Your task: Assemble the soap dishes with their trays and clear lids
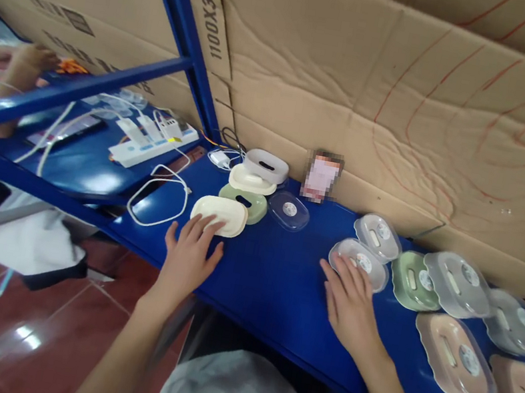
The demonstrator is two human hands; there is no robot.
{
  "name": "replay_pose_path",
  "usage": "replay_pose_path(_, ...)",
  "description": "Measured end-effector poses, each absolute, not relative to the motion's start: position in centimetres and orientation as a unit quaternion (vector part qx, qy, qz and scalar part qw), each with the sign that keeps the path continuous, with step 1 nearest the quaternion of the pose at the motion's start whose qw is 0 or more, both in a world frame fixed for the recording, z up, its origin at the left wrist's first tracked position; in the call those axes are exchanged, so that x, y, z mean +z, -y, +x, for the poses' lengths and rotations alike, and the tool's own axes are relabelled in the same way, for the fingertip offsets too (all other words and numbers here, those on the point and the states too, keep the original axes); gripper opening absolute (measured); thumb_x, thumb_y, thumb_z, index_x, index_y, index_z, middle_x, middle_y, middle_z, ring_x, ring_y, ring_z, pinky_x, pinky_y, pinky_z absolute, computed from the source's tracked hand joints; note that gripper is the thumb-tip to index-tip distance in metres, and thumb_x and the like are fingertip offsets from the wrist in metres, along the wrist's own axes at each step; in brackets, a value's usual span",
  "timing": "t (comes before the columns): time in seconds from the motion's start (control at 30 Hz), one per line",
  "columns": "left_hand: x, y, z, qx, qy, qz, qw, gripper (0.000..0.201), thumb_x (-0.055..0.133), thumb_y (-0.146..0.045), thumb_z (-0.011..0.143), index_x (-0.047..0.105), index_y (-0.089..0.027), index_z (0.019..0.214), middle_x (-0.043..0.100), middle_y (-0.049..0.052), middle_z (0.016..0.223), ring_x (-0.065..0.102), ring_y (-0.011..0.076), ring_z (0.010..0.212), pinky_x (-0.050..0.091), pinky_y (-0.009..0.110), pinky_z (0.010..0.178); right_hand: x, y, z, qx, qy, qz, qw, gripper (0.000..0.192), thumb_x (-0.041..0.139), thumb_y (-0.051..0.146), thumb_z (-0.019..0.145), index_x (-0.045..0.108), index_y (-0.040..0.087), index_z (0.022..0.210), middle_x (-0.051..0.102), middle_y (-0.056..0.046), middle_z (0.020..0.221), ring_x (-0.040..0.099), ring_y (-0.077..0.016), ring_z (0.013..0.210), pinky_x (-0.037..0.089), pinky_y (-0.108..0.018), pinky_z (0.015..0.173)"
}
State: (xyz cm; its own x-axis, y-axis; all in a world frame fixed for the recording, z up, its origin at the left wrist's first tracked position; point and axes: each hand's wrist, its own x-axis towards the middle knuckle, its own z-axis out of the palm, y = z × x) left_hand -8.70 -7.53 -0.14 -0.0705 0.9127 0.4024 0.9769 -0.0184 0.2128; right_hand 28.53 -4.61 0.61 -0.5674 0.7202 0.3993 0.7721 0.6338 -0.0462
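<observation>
My left hand (pixel 190 258) has its fingers spread, with the tips on the near edge of a cream oval soap dish (pixel 232 213). Behind that dish sit a green soap dish (pixel 257 204) with a dark slot, another cream oval piece (pixel 249 182) and a greyish soap dish (pixel 272 166). A clear lid (pixel 289 211) lies beside them. On the right, my right hand (pixel 350 303) rests with outstretched fingers over the front of a clear-lidded soap dish (pixel 374 270), partly hiding it. Neither hand is wrapped around anything.
Several lidded soap dishes stand to the right, including a green one (pixel 413 281) and a pink one (pixel 457 359). A phone (pixel 321 178) leans against the cardboard (pixel 303 82). A power strip (pixel 152 144), white cable (pixel 131 207) and blue frame bar (pixel 109 85) are left; another person's hand (pixel 32 61) is beyond.
</observation>
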Motion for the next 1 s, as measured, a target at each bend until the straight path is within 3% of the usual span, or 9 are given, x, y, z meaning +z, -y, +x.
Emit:
replay_pose_path(0.13, -2.3, 10.9, -9.0, -0.221, 0.653, -0.724, 0.038, 0.030, 0.053, -0.019, 0.108, 0.069, -0.025, 0.133, 0.074, 0.012, 0.135, 0.066, 0.0346, 0.130, 0.031, 0.067, 0.122, 0.4, 3.0, 23.5, -0.045, 0.921, -0.351, 0.161, 0.054, 0.045, 0.010, 0.106, 0.054, 0.022, 0.159, 0.052, -0.008, 0.167, 0.048, -0.0282, 0.155, 0.038, -0.054, 0.130)
replay_pose_path(0.27, -2.9, 13.7, -5.2, -0.262, 0.581, -0.770, -0.012, 0.034, 0.054, -0.011, 0.105, 0.071, -0.027, 0.130, 0.076, 0.009, 0.127, 0.069, 0.0268, 0.122, 0.042, 0.054, 0.115, -1.1, -0.6, 19.6, -0.029, 0.911, -0.381, 0.158, 0.047, 0.046, 0.024, 0.112, 0.053, 0.015, 0.158, 0.052, -0.013, 0.166, 0.050, -0.0333, 0.153, 0.043, -0.056, 0.127)
replay_pose_path(0.4, -2.7, 15.1, -1.9, -0.291, 0.503, -0.810, -0.077, 0.039, 0.054, -0.008, 0.105, 0.067, -0.027, 0.137, 0.073, 0.010, 0.135, 0.069, 0.0237, 0.121, 0.051, 0.048, 0.109, -2.3, -2.8, 19.0, -0.028, 0.887, -0.432, 0.161, 0.054, 0.051, 0.037, 0.112, 0.054, 0.007, 0.157, 0.053, -0.022, 0.164, 0.048, -0.0446, 0.153, 0.046, -0.065, 0.122)
replay_pose_path(0.53, -2.2, 13.5, -3.1, -0.349, 0.497, -0.789, -0.089, 0.042, 0.052, -0.008, 0.105, 0.063, -0.026, 0.142, 0.067, 0.012, 0.145, 0.066, 0.0241, 0.129, 0.056, 0.042, 0.104, -2.1, 0.4, 21.4, -0.012, 0.872, -0.449, 0.192, 0.048, 0.050, 0.033, 0.112, 0.057, 0.008, 0.153, 0.051, -0.024, 0.164, 0.045, -0.0410, 0.156, 0.045, -0.063, 0.123)
replay_pose_path(0.63, -1.3, 9.3, -6.3, -0.344, 0.548, -0.761, -0.042, 0.050, 0.047, -0.007, 0.105, 0.055, -0.023, 0.152, 0.062, 0.016, 0.154, 0.060, 0.0284, 0.141, 0.051, 0.050, 0.114, -1.2, 5.6, 23.5, 0.038, 0.895, -0.394, 0.208, 0.047, 0.049, 0.032, 0.113, 0.054, 0.017, 0.157, 0.053, -0.015, 0.165, 0.049, -0.0317, 0.155, 0.047, -0.056, 0.123)
replay_pose_path(0.7, -0.7, 5.9, -8.4, -0.294, 0.601, -0.743, 0.001, 0.051, 0.050, -0.013, 0.105, 0.053, -0.019, 0.156, 0.055, 0.020, 0.162, 0.052, 0.0373, 0.149, 0.045, 0.061, 0.118, -0.7, 9.1, 24.5, 0.062, 0.917, -0.348, 0.184, 0.048, 0.054, 0.037, 0.111, 0.055, 0.023, 0.157, 0.056, -0.011, 0.163, 0.052, -0.0292, 0.153, 0.047, -0.056, 0.124)
replay_pose_path(0.8, -0.3, 1.9, -10.3, -0.221, 0.638, -0.738, 0.019, 0.041, 0.058, -0.017, 0.102, 0.066, -0.021, 0.142, 0.053, 0.019, 0.165, 0.045, 0.0452, 0.154, 0.028, 0.074, 0.123, -0.7, 12.8, 25.7, 0.075, 0.936, -0.317, 0.133, 0.045, 0.061, 0.034, 0.108, 0.059, 0.028, 0.153, 0.059, -0.007, 0.161, 0.054, -0.0278, 0.151, 0.044, -0.056, 0.126)
replay_pose_path(0.9, -0.7, 0.9, -9.7, -0.226, 0.618, -0.753, -0.015, 0.022, 0.063, -0.021, 0.103, 0.074, -0.024, 0.121, 0.067, 0.013, 0.151, 0.052, 0.0407, 0.150, 0.019, 0.074, 0.125, -1.4, 13.8, 27.0, 0.080, 0.924, -0.349, 0.132, 0.045, 0.057, 0.019, 0.107, 0.063, 0.031, 0.151, 0.060, -0.006, 0.160, 0.053, -0.0257, 0.152, 0.045, -0.053, 0.127)
replay_pose_path(1.0, -1.0, 2.3, -7.1, -0.270, 0.568, -0.773, -0.082, 0.013, 0.065, -0.028, 0.106, 0.072, -0.025, 0.116, 0.077, 0.008, 0.136, 0.063, 0.0315, 0.139, 0.021, 0.065, 0.127, -1.9, 13.3, 28.0, 0.097, 0.905, -0.383, 0.158, 0.049, 0.054, 0.014, 0.106, 0.063, 0.032, 0.151, 0.055, -0.007, 0.164, 0.049, -0.0274, 0.156, 0.047, -0.054, 0.125)
